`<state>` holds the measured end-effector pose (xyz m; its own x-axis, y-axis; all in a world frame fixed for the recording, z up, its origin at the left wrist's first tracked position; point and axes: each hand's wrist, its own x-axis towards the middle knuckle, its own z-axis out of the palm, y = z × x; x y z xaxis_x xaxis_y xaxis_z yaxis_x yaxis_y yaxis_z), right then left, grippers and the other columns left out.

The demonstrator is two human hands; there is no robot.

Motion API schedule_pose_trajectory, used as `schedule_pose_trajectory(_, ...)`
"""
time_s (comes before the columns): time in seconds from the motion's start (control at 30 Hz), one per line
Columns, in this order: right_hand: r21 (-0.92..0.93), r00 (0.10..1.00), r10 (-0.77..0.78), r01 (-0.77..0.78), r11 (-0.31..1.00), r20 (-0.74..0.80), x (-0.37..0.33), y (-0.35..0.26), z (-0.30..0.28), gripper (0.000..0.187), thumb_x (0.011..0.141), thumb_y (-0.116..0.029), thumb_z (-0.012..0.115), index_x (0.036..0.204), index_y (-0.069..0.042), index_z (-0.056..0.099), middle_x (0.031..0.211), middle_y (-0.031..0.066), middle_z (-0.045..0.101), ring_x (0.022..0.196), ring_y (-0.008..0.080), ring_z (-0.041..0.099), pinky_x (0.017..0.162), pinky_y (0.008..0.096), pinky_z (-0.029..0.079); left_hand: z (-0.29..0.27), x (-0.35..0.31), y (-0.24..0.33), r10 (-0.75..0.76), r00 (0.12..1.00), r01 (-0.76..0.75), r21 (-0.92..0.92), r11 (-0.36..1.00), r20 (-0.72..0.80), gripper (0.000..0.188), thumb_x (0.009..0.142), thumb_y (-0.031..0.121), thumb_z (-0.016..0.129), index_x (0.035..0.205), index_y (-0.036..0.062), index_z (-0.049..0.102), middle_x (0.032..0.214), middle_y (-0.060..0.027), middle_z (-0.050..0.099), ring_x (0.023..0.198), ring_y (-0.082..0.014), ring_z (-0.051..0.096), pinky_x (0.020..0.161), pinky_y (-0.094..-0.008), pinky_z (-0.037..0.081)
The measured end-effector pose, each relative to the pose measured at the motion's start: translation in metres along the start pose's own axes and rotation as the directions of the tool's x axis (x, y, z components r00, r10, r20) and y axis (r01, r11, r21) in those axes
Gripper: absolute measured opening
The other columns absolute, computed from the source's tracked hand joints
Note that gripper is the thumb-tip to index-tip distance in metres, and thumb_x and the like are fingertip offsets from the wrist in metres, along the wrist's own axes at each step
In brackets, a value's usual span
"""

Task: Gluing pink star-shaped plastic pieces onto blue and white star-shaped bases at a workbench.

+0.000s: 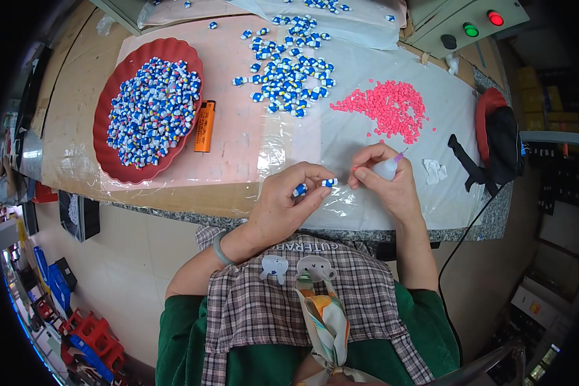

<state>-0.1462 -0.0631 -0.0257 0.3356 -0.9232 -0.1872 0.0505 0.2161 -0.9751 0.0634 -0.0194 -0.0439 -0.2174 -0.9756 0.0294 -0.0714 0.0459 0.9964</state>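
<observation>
My left hand (pixel 282 201) is closed, with a small blue-and-white figure-like piece (pixel 329 183) pinched at its fingertips. A second blue-and-white piece (pixel 300 190) sits inside the curled fingers. Just to the right, my right hand (pixel 392 188) is closed around a small translucent squeeze bottle (pixel 385 170), whose purple needle tip points up and away. The thumb and forefinger of that hand pinch a tiny pink-red bit (pixel 355 168). A narrow gap separates the two hands. Beyond them lie loose blue-and-white pieces (pixel 289 80) and a spread of small pink bits (pixel 395 109).
At the left stands a red scalloped dish (pixel 102 138) heaped with finished-looking blue-and-white pieces. An orange lighter (pixel 204 126) lies against it. Crumpled tissue (pixel 435 171) and a black-and-red item (pixel 498 132) with a cable are at the right. A button box (pixel 473 29) stands behind.
</observation>
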Motion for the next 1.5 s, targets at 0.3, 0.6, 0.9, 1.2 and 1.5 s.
schedule_pose_trajectory(0.3,-0.275,0.995,-0.041,0.064,0.959,0.087,0.002,-0.002,-0.004,0.005,0.083,0.007,0.062,0.085,0.003,0.062,0.082,0.0060,0.061,0.071,0.0123,0.061,0.065,0.0253,0.049,0.000,0.001,-0.008,0.029,1.000,-0.030,-0.086,0.996,-0.009,0.017,0.088,0.003,0.065,0.105,0.0017,0.064,0.097,-0.0063,0.065,0.087,-0.0123,0.062,0.073,-0.0271,0.051)
schedule_pose_trajectory(0.6,-0.328,0.987,-0.069,0.113,0.938,0.143,0.005,-0.008,0.018,0.029,0.080,0.012,0.060,0.103,-0.002,0.051,0.083,0.0047,0.055,0.071,0.0103,0.053,0.061,0.0227,0.046,-0.008,-0.003,-0.006,0.125,0.988,-0.134,-0.105,0.985,-0.087,0.019,0.090,0.011,0.060,0.107,0.0018,0.059,0.098,-0.0117,0.065,0.088,-0.0214,0.064,0.079,-0.0326,0.049)
schedule_pose_trajectory(0.9,-0.583,0.975,-0.136,0.215,0.783,0.178,0.002,-0.015,0.021,0.044,0.076,0.015,0.061,0.114,-0.002,0.049,0.081,0.0043,0.054,0.074,0.0106,0.052,0.066,0.0226,0.044,-0.002,-0.003,-0.008,0.120,0.989,-0.132,-0.162,0.978,-0.081,0.017,0.090,0.012,0.061,0.102,0.0002,0.060,0.083,-0.0107,0.066,0.076,-0.0185,0.063,0.071,-0.0328,0.050)
schedule_pose_trajectory(1.2,-0.671,0.936,-0.328,0.325,0.666,0.127,0.004,0.001,0.028,0.031,0.076,0.012,0.061,0.105,0.002,0.055,0.080,0.0070,0.057,0.070,0.0146,0.053,0.067,0.0273,0.045,0.006,0.001,-0.011,0.118,0.976,-0.143,-0.129,0.981,-0.185,0.018,0.088,0.010,0.061,0.104,0.0010,0.061,0.086,-0.0113,0.067,0.080,-0.0206,0.066,0.073,-0.0331,0.051)
schedule_pose_trajectory(1.5,-0.634,0.950,-0.286,0.145,0.760,-0.126,0.009,0.016,0.029,0.009,0.086,0.001,0.062,0.094,0.003,0.057,0.082,0.0053,0.056,0.073,0.0145,0.053,0.067,0.0277,0.046,0.009,0.005,-0.016,0.008,0.978,-0.077,-0.323,0.943,-0.209,0.015,0.089,0.008,0.060,0.102,0.0007,0.060,0.083,-0.0086,0.066,0.069,-0.0139,0.062,0.063,-0.0286,0.050)
